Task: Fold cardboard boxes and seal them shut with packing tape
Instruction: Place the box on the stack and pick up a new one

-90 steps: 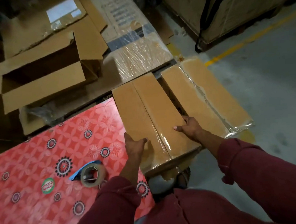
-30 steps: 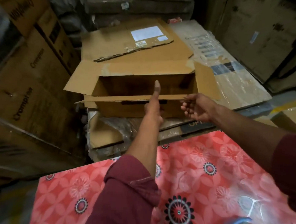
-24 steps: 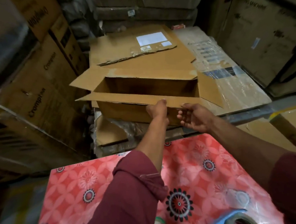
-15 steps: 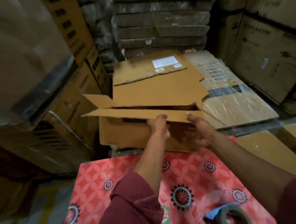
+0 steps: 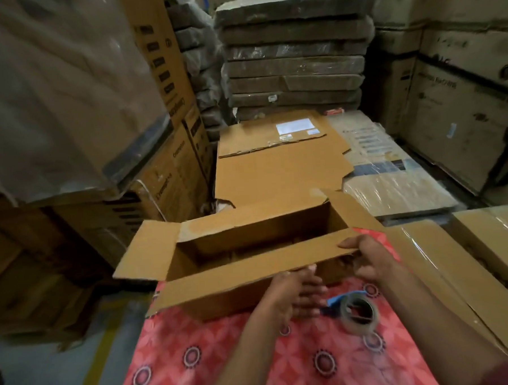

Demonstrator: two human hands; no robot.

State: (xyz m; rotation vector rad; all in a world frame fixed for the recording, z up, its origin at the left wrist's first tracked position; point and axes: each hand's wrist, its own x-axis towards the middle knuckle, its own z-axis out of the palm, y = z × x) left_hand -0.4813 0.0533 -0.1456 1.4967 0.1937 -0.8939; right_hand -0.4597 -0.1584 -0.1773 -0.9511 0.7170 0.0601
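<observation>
From the head camera, the only view I have, I see the open cardboard box [image 5: 250, 263] sitting at the far edge of the red flower-patterned table [image 5: 226, 355], its top open and all four flaps out. My right hand [image 5: 368, 260] grips the right end of the near long flap [image 5: 245, 275], thumb on top and the other fingers curled underneath it. My left hand [image 5: 299, 293] is against the box's near wall just below that flap; it is motion-blurred, the fingers look fairly straight and close together, but I cannot tell whether they press the wall or merely touch it. The short left flap [image 5: 147, 251] sticks out flat to the side, the far long flap [image 5: 248, 219] stands up, and the right short flap [image 5: 356, 210] leans outward. The roll of packing tape [image 5: 357, 312], with a blue piece at its edge, lies on the table just right of my left hand, near the box and free to pick up. I judge the step in hand to be the folding: the box is on the work surface and no flap is closed yet. The next move, as I read it, calls for tucking the two short flaps in first, then bringing the near and far long flaps down to meet over them, holding that seam flat with one hand while the other reaches for the tape. Two wrapped, closed boxes [image 5: 457, 270] lie to the right of the table.
</observation>
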